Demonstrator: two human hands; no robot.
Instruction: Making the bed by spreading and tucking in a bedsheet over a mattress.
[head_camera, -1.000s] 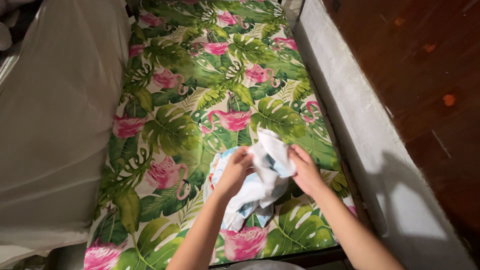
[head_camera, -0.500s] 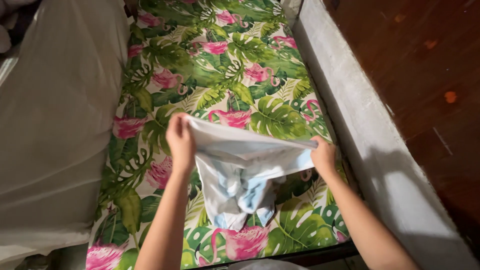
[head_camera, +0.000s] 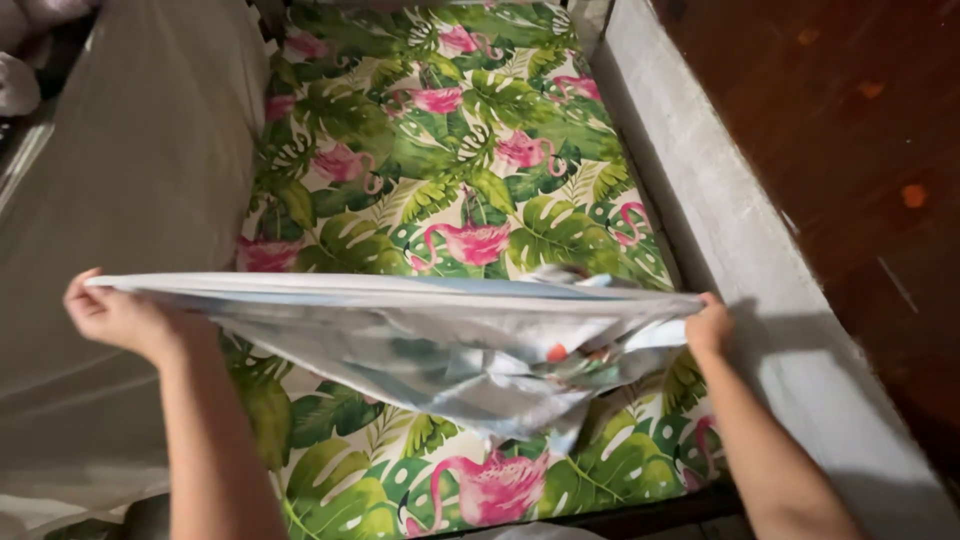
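Observation:
A white and pale-blue printed cloth (head_camera: 440, 345) is stretched wide in the air above a mattress covered in a green leaf and pink flamingo print (head_camera: 440, 150). My left hand (head_camera: 125, 318) grips the cloth's left corner, out over the left side of the bed. My right hand (head_camera: 708, 325) grips its right corner near the bed's right edge. The top edge runs taut between both hands, and the rest hangs in loose folds below, hiding part of the mattress.
A sheer whitish net or curtain (head_camera: 110, 180) hangs along the left side of the bed. A grey concrete ledge (head_camera: 720, 220) borders the right side, with a dark reddish-brown floor (head_camera: 850, 120) beyond it.
The cloth was bunched between both hands a second ago. My hands have pulled far apart, the left swinging out to the left, and the cloth is now spread wide and taut.

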